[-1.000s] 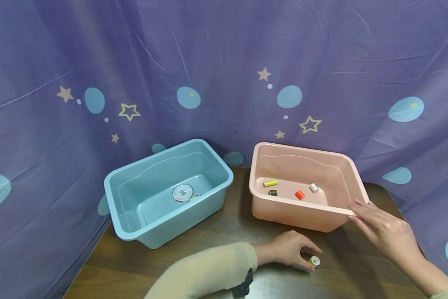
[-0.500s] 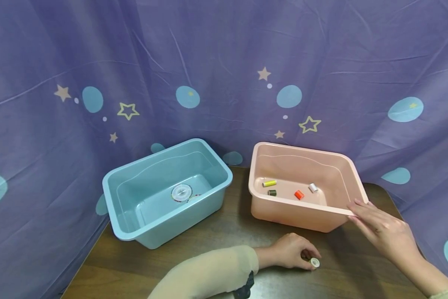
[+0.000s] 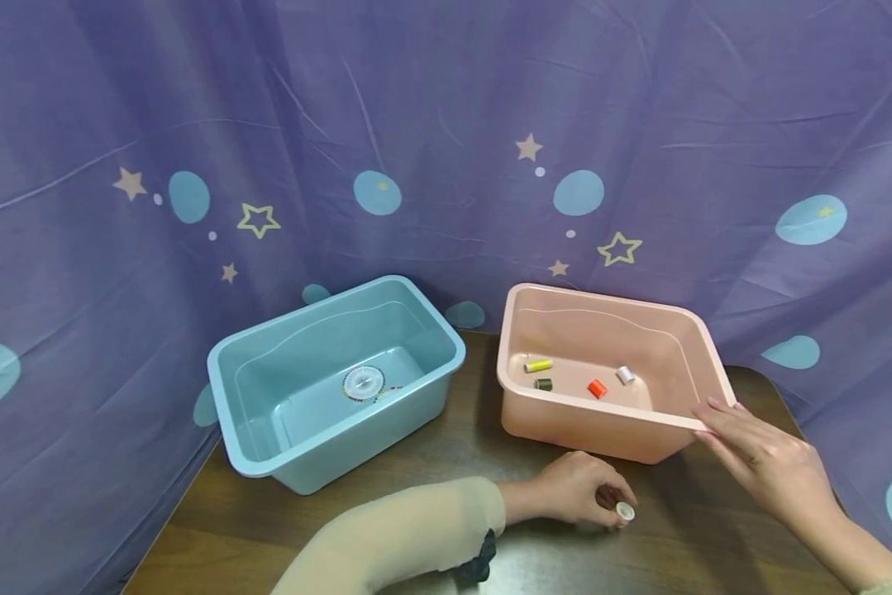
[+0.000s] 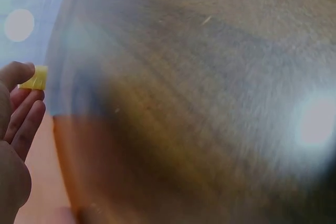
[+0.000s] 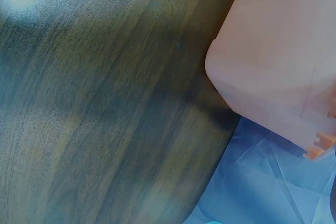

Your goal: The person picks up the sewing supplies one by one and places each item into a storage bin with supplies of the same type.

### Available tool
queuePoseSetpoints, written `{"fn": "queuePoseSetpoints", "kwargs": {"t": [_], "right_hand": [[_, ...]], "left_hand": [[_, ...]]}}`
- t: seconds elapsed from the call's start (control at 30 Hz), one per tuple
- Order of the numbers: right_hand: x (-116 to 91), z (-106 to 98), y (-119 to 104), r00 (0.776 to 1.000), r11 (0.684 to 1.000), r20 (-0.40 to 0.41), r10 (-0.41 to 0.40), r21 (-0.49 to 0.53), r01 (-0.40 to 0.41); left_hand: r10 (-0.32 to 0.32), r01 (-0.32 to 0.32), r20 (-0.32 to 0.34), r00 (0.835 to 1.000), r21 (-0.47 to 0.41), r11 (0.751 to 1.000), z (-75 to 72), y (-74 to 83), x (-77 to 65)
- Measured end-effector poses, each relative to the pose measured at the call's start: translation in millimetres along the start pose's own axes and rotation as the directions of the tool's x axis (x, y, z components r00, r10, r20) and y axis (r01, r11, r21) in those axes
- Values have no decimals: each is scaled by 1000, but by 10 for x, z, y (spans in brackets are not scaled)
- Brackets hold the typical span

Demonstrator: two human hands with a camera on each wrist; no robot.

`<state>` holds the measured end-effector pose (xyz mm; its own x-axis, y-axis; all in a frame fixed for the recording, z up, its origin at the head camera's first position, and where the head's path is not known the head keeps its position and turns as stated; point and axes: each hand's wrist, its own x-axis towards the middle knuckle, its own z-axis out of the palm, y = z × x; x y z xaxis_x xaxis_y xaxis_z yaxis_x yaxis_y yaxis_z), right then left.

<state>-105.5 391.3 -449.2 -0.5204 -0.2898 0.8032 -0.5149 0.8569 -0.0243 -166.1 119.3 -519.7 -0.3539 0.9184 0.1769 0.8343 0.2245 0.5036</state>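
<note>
Between thumb and fingertips, my left hand [image 3: 579, 489] pinches a thread spool [image 3: 625, 511], its pale round end turned up in the head view. Yellow thread [image 4: 38, 78] shows on it in the left wrist view. This hand is in front of the pink bin [image 3: 579, 423]. My right hand [image 3: 776, 459] holds that bin's front right corner, fingers over the rim and thumb below. Inside the pink bin lie a yellow spool [image 3: 538, 365], a dark green spool [image 3: 543, 384], an orange-red spool [image 3: 598, 388] and a white spool [image 3: 625, 375].
A blue bin [image 3: 364, 453] stands on the left of the wooden table [image 3: 446, 463]. It contains a wheel of coloured-head pins [image 3: 364, 383]. A purple patterned curtain [image 3: 446, 124] hangs behind both bins.
My left fingers have closed on the thread spool and moved it slightly up toward the pink bin. The right hand keeps its place on the bin's corner.
</note>
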Motion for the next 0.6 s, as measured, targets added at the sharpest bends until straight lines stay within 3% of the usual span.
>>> {"fn": "queuePoseSetpoints", "kwargs": {"t": [0.33,0.6], "right_hand": [[14,-2,-16,1000,1000,-11,-1,6,1],[22,-8,-31,1000,1000,-10,5,12,-5]], "left_hand": [[20,-22,28,999,79,997,-360,60,-49],[31,-35,35,999,132,991,-674,197,-112]]}}
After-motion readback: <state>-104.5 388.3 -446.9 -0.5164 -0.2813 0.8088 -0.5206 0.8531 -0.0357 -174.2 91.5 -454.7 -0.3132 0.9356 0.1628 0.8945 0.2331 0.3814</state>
